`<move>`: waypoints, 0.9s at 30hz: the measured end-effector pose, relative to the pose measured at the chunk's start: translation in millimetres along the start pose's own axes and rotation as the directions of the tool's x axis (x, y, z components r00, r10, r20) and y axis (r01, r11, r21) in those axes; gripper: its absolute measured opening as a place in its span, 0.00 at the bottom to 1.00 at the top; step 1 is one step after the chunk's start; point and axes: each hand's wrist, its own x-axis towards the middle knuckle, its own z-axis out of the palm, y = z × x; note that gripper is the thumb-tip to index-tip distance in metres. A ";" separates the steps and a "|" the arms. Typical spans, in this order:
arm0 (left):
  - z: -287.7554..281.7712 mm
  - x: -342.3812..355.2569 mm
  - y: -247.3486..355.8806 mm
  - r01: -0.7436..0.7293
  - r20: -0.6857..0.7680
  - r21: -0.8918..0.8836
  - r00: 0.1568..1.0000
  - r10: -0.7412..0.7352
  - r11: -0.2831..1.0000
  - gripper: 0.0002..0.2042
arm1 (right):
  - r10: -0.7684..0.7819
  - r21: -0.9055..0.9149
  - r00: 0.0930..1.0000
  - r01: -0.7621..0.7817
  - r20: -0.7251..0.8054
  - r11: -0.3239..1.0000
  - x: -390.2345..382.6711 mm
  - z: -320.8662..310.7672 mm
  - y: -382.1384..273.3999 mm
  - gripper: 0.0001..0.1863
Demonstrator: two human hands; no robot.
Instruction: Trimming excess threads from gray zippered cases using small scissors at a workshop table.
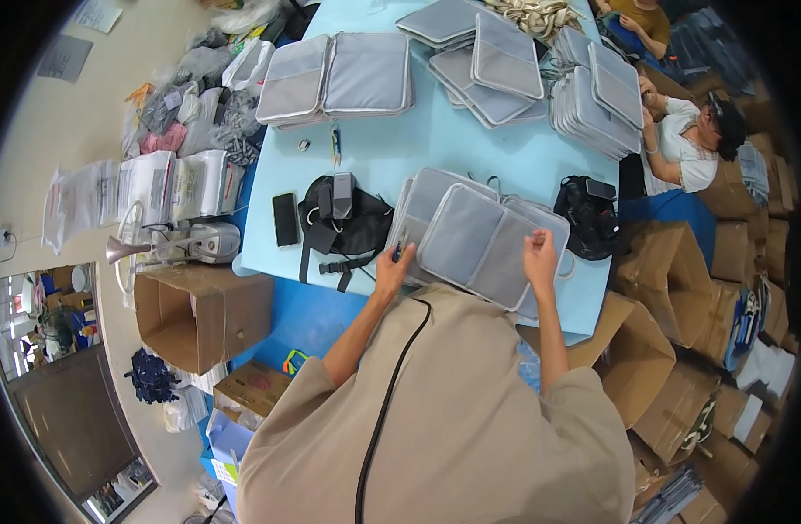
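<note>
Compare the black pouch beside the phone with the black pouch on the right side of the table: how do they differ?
The left pouch lies spread out with straps trailing toward the table edge; the right pouch sits bunched and compact. The left pouch lies next to the phone, near the left hand; the right pouch lies beyond the right hand, near the table's right edge. Both are black with a grey patch on top.

A dark-screened phone [285,219] lies flat on the light blue desk [435,144], left of a black pouch. Below the desk's left edge stands an open brown carton [200,313], with a smaller printed box [252,387] near it. Stacked brown cartons [680,349] crowd the right side. White printed plastic bags [143,188] lie further left.
</note>
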 end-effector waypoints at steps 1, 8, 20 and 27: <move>5.1 2.4 10.0 0.021 0.048 -0.021 0.999 -0.020 1.000 0.24 | -0.016 -0.149 0.998 0.006 -0.063 0.989 -3.7 -9.0 16.5 0.15; 25.1 9.3 27.1 0.174 0.103 -0.156 0.982 -0.159 0.972 0.21 | 0.324 -0.175 0.942 -0.334 -0.083 0.926 -27.9 -18.7 54.9 0.31; -9.7 -2.0 148.2 0.131 0.098 -0.449 0.990 -0.097 0.884 0.15 | 0.392 0.502 0.919 -0.321 -0.038 0.803 -8.7 -62.1 -27.3 0.24; -43.3 -9.0 218.5 -0.026 0.015 -0.608 0.999 0.045 0.794 0.09 | 0.213 0.690 0.976 -0.126 -0.041 0.713 -2.6 -93.0 -125.5 0.25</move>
